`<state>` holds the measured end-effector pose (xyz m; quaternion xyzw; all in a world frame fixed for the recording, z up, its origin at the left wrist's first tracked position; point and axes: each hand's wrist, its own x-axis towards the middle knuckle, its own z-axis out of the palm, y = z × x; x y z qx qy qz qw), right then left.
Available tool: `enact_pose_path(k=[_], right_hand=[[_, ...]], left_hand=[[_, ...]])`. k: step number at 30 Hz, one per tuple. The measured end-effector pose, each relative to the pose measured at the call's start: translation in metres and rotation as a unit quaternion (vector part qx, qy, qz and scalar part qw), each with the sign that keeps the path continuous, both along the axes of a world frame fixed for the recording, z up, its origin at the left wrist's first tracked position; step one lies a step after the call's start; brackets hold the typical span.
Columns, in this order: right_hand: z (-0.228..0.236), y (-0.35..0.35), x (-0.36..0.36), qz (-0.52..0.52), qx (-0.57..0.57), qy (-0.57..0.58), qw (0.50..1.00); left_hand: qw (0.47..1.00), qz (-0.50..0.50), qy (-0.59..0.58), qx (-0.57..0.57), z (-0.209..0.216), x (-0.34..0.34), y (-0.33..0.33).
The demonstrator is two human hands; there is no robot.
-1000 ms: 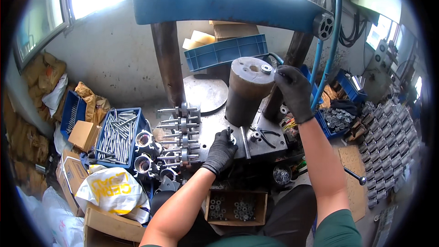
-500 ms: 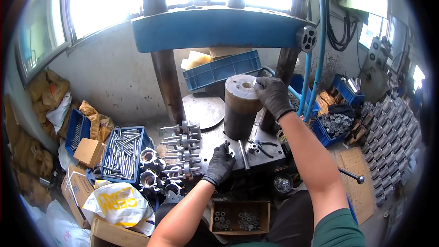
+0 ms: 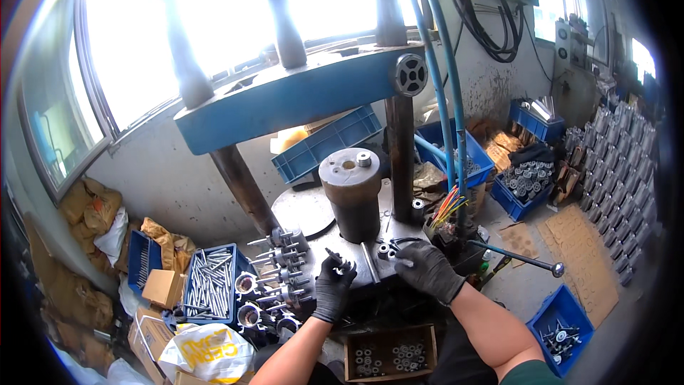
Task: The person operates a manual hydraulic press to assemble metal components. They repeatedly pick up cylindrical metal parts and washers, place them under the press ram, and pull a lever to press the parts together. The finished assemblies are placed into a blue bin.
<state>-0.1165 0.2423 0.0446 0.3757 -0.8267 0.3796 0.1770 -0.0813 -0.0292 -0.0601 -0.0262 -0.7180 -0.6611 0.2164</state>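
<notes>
In a dark glove, my left hand (image 3: pixel 335 292) is closed around a small metal part (image 3: pixel 340 264) with a short stem, over the steel press table (image 3: pixel 388 214). My right hand (image 3: pixel 432 272), also gloved, is low over the table's right side with its fingers curled. Something pale shows at its fingertips, too small to name. Partly hidden beside it are pliers (image 3: pixel 409 242) and small metal rings (image 3: pixel 385 249). Between the hands lies a metal bar (image 3: pixel 370 263). A silver bushing (image 3: pixel 363 159) sits on top of the thick steel cylinder (image 3: pixel 351 199), right of its centre hole.
Several shafted rotors (image 3: pixel 285 257) line the table's left edge, beside a blue crate (image 3: pixel 211 281) of metal shafts. A wooden box (image 3: pixel 390 353) of rings is below the table. The blue press beam (image 3: pixel 299 100) spans above. A lever with a ball end (image 3: pixel 557 269) sticks out right.
My right hand has left the cylinder top and come down to the table by the pliers. The bushing now stays on the cylinder. My left hand keeps its part. The view has turned right.
</notes>
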Motion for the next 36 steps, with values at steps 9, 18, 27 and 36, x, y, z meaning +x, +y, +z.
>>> enact_pose_path(k=[9, 18, 27, 36], right_hand=[[0.000, 0.001, -0.009, 0.039, 0.016, 0.012, 0.999], [-0.001, -0.009, 0.002, 0.088, 0.019, -0.033, 0.995], [0.002, -0.002, 0.011, 0.111, 0.080, -0.059, 0.989], [0.075, 0.043, 0.042, 0.069, 0.053, 0.074, 0.993]], left_hand=[[0.980, -0.056, 0.174, -0.081, 0.206, -0.070, 0.027], [0.991, -0.024, 0.113, -0.065, 0.249, -0.183, 0.042], [0.989, -0.087, 0.109, 0.049, 0.232, -0.188, 0.037], [0.996, -0.054, 0.068, 0.001, 0.243, -0.189, 0.045]])
